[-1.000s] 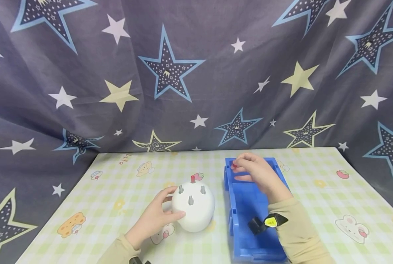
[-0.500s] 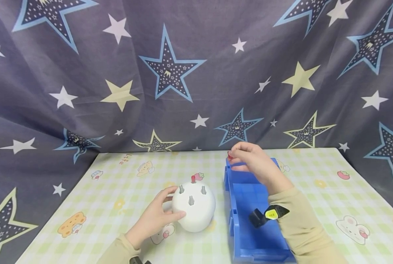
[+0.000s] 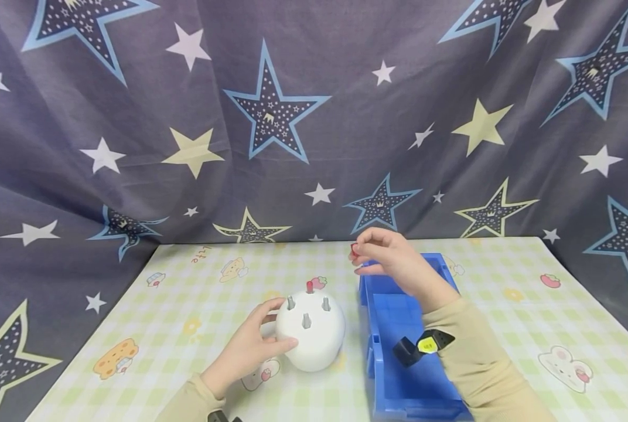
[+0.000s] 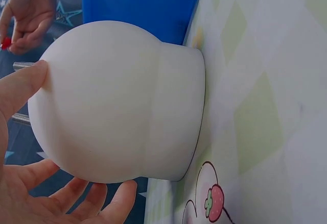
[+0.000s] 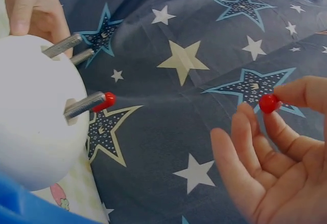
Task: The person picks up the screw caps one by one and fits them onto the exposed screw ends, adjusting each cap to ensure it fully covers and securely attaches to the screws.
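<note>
A white rounded body stands on the table with several grey metal pegs sticking up from its top. The far peg bears a red cap. My left hand holds the white body from its left side, thumb on the near face and fingers around the back. Between thumb and forefinger, my right hand pinches a small round red cap, its other fingers spread apart. This hand hovers over the far left corner of the blue bin, to the right of and beyond the white body.
The blue plastic bin stands right of the white body, partly covered by the right forearm. A checked cloth with cartoon prints covers the table. Behind hangs a dark star-patterned curtain.
My right hand has risen out of the bin's far end and moved left with the red cap, now over the bin's left edge. The left hand and white body keep their place.
</note>
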A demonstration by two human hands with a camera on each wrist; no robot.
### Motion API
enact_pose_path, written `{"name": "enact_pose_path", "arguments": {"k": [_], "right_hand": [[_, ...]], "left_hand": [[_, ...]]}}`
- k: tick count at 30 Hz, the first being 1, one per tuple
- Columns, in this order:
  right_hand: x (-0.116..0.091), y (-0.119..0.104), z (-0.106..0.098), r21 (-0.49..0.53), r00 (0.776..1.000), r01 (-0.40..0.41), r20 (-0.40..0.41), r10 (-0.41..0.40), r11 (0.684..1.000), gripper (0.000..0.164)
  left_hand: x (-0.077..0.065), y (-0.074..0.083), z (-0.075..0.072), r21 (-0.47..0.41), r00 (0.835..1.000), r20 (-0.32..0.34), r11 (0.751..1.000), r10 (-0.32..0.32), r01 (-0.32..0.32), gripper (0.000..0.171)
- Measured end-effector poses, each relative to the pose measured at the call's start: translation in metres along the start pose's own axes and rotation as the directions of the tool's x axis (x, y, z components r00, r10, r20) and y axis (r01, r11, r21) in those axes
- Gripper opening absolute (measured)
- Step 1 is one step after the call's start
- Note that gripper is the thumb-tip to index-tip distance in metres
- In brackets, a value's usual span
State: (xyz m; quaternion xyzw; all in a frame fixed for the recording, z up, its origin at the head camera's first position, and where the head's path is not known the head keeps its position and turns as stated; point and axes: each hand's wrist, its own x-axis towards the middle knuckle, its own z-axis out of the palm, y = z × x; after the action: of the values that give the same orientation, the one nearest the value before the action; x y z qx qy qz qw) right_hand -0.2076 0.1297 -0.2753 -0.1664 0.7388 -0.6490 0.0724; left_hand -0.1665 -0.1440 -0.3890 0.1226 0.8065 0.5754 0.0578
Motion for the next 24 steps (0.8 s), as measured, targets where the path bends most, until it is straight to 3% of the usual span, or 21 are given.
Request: {"name": "enact_pose_path", "arguments": {"k": [14,24], "right_hand": [[0.000,0.007,0.006,-0.031,0.997,0.023,0.075,-0.020,0.999,0.008],[0.000,0.013,0.004,-0.051,0.996,0.039,0.084,-0.034,0.998,0.010]], "left_hand": [[0.000,-0.001,0.000,0.004,1.000,-0.001,1.000,-0.002,0.002,0.070],[0.000,0.000,-0.001,0.005,1.000,0.011,1.000,0.001,-0.001,0.071]]}}
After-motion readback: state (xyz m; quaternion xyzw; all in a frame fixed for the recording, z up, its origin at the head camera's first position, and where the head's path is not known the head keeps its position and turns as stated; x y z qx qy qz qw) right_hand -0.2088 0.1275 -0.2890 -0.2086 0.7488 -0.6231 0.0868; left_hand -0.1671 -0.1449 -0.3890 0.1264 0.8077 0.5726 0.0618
